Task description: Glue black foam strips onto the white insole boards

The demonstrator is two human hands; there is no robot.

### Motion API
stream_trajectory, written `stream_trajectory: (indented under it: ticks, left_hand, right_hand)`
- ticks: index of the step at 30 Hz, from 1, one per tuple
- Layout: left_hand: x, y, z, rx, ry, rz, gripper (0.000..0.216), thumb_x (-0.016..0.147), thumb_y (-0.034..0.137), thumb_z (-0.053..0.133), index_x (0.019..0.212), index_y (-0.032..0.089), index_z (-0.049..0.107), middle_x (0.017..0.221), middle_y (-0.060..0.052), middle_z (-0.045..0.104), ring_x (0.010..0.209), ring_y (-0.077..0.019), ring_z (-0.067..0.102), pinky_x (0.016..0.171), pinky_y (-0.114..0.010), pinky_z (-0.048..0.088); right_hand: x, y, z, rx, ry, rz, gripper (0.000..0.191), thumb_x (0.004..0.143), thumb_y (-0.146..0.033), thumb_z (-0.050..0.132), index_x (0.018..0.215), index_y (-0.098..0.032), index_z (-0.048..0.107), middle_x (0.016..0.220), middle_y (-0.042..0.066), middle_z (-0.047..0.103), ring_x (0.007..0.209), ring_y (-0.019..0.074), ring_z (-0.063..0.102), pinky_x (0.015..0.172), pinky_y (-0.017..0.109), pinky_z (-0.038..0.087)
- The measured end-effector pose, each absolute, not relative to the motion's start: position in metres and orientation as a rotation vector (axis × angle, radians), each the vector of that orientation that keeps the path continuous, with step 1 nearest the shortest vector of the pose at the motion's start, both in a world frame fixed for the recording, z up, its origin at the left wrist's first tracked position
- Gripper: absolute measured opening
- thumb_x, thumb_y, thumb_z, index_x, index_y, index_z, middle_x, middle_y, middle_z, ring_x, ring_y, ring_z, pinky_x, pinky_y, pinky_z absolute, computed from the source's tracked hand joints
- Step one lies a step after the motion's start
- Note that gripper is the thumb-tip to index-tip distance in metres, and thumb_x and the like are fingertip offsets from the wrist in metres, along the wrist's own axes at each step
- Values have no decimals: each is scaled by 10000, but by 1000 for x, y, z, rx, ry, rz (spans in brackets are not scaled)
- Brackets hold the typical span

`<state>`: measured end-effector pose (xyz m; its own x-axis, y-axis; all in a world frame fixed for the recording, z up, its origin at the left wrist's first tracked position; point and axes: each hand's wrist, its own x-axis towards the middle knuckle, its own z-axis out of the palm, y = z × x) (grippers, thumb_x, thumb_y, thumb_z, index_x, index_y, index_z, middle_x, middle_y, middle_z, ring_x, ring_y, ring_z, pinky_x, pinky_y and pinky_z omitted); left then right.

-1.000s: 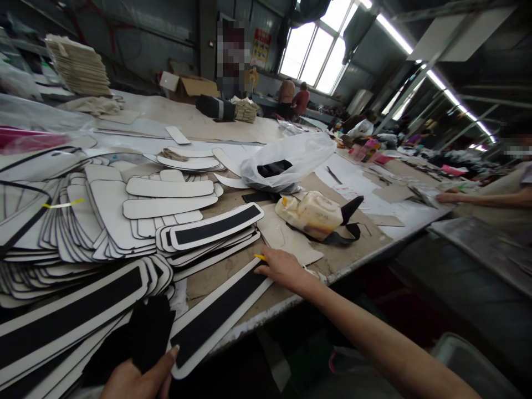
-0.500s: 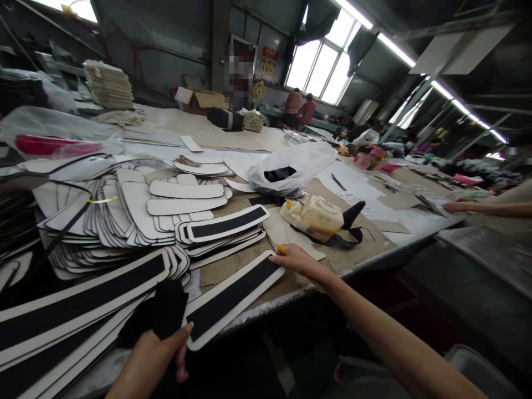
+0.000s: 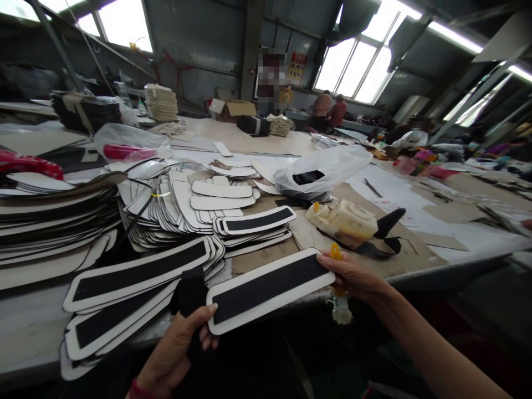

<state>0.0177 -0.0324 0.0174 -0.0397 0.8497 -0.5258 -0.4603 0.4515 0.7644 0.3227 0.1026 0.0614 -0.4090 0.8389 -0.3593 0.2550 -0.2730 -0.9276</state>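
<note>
A curved white panel with a black strip (image 3: 270, 291) on its face is held up between my two hands, tilted over the table's front edge. My left hand (image 3: 178, 338) pinches its left end, thumb on top. Black fabric (image 3: 193, 291) shows behind that thumb; its lower part is hidden by the hand. My right hand (image 3: 353, 274) grips the panel's right end and also keeps a yellow-handled brush (image 3: 341, 307), its whitish, crusted end pointing down. To the left lie more panels with black strips (image 3: 141, 277), overlapping in a pile.
Stacks of plain white panels (image 3: 222, 191) cover the table's middle left. Behind the right hand lies a stained cream plastic container (image 3: 344, 219). A clear plastic bag (image 3: 324, 166) with black pieces sits farther back. Two people (image 3: 330, 111) stand at the far windows.
The view has swung left, so things sit farther right. The panel has been lifted and turned flatter, still in both hands. The brush's crusted end now shows below my right hand.
</note>
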Motion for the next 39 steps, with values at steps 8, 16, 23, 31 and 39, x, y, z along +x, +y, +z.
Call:
stream_trajectory:
  ticks: [8, 16, 23, 31, 39]
  left_hand:
    - [18, -41, 21, 308, 1086, 1201, 333, 672, 308, 638, 437, 189, 435, 363, 72, 385, 367, -88, 409, 439, -237, 362]
    - [15, -51, 21, 225, 883, 1257, 418, 698, 312, 598, 356, 201, 384, 316, 41, 394, 376, -114, 466, 464, -249, 373]
    - [8, -54, 20, 274, 929, 1284, 328, 707, 290, 621, 455, 169, 449, 392, 69, 368, 378, -72, 375, 431, -239, 367]
    - [4, -51, 4, 84, 772, 1393, 246, 785, 334, 519, 755, 111, 619, 432, 97, 293, 395, -37, 238, 436, -216, 327]
    - [4, -48, -22, 264, 950, 1244, 271, 650, 430, 617, 618, 164, 572, 368, 98, 311, 330, -52, 270, 414, -243, 321]
  right_hand:
    - [318, 94, 66, -1269, -1388, 1789, 331, 717, -424, 628, 672, -147, 452, 497, -78, 351, 393, 4, 230, 355, 139, 144]
    - [310, 87, 48, -1261, -1297, 1845, 339, 728, -435, 613, 641, -164, 431, 430, -83, 320, 394, 29, 225, 378, 159, 183]
    - [308, 95, 56, -1277, -1431, 1801, 305, 750, -401, 603, 678, -149, 449, 533, -71, 343, 426, 17, 244, 367, 144, 163]
    - [280, 114, 85, -1369, -1398, 1666, 351, 682, -436, 654, 656, -156, 444, 505, -73, 370, 403, 11, 269, 346, 123, 218]
    - [151, 125, 87, -1166, -1608, 1777, 375, 700, -488, 590, 616, -168, 413, 441, -81, 361, 359, 21, 264, 337, 146, 187]
